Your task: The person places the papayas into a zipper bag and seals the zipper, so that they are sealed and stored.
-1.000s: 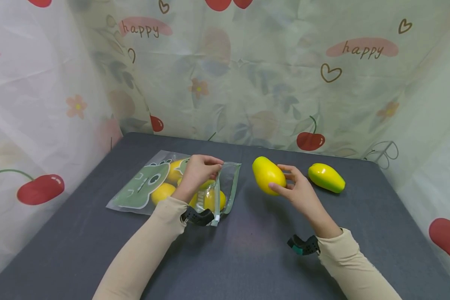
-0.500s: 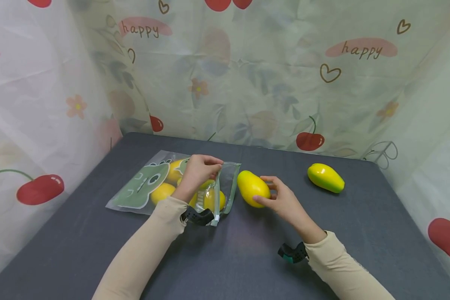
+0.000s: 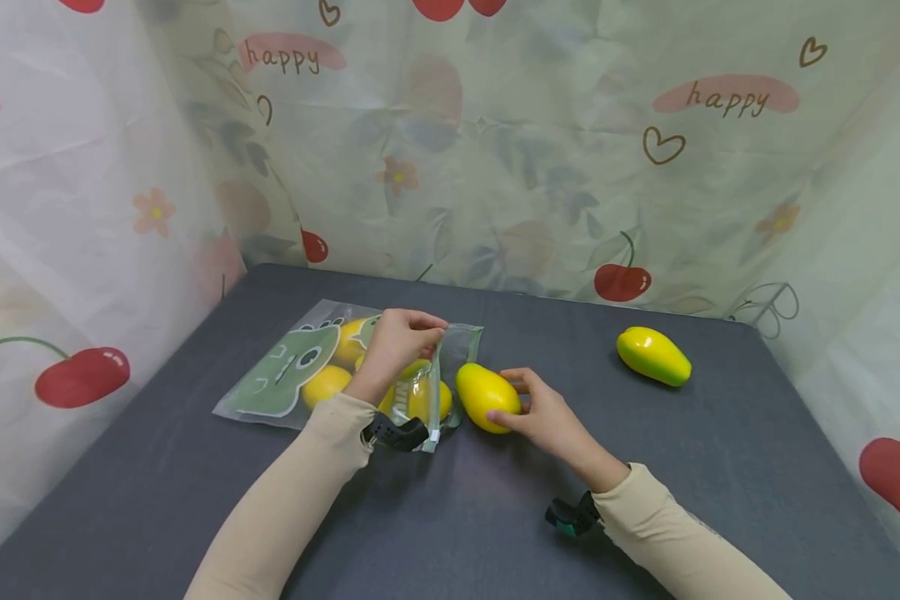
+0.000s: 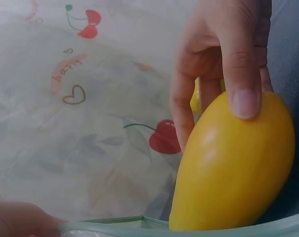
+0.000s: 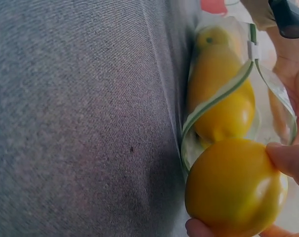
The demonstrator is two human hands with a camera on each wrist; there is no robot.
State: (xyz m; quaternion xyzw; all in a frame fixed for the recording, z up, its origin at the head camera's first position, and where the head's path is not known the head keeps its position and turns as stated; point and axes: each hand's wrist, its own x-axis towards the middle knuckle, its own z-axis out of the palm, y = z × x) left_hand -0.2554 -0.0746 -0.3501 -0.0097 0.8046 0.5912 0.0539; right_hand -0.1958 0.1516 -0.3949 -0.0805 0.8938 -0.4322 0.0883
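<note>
My right hand (image 3: 551, 417) grips a yellow mango (image 3: 486, 398) between thumb and fingers, at the mouth of a clear zip bag (image 3: 251, 387) with a green cartoon print. In the right wrist view the mango (image 5: 233, 187) stands at the bag's parted opening, whose green-edged rims (image 5: 216, 96) spread apart. My left hand (image 3: 397, 350) pinches the upper edge of the opening. Several yellow fruits (image 3: 326, 385) lie inside the bag, partly covered by the print and my left hand. The left wrist view shows the mango (image 4: 233, 168) with its lower tip behind the rim.
A yellow-green fruit (image 3: 654, 356) lies on the dark table (image 3: 480, 525) at the right. Patterned curtains (image 3: 495, 167) enclose the back and sides. A thin looped wire (image 3: 772, 308) is by the back right corner.
My right hand has brought the mango left and down to the bag's mouth. My left hand has kept its place on the bag's edge.
</note>
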